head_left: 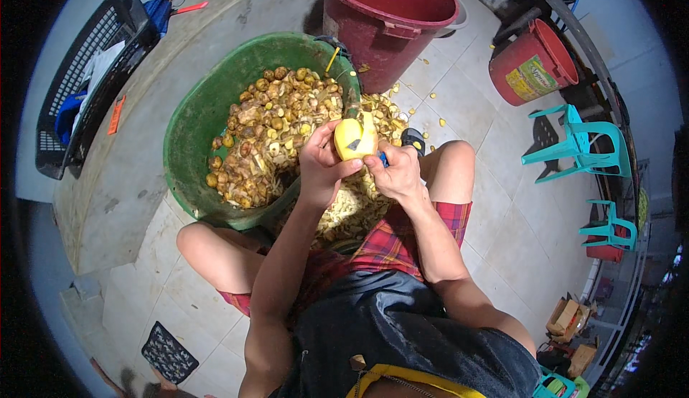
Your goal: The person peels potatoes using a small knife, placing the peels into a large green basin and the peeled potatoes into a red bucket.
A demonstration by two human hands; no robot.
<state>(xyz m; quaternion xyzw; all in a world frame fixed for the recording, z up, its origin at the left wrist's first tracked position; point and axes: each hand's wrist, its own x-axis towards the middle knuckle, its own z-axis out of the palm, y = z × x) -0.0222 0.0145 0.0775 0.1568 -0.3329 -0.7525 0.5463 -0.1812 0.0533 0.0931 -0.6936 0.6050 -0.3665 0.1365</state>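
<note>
In front of me, my left hand (321, 162) is closed round a large, smooth yellow fruit (353, 147), shaped like a mango. A dark grey patch, perhaps part of a blade, shows on its front. My right hand (397, 173) is closed at the fruit's lower right, its thumb against it. Between the right fingers a blue handle (384, 160) shows; the tool's working end cannot be made out. Beyond my left hand, a big green tub (188, 122) holds round brown-yellow pieces and peelings (276, 129). Below the hands lies a heap of pale yellow strips (346, 215), partly hidden by my forearms.
A tall red bin (366, 46) stands behind the tub. Scraps (387, 114) litter the tiled floor beside it. At the right are a smaller red bucket (535, 64) and teal stools (578, 147). A black crate (90, 75) rests on the concrete ledge (108, 204) at left.
</note>
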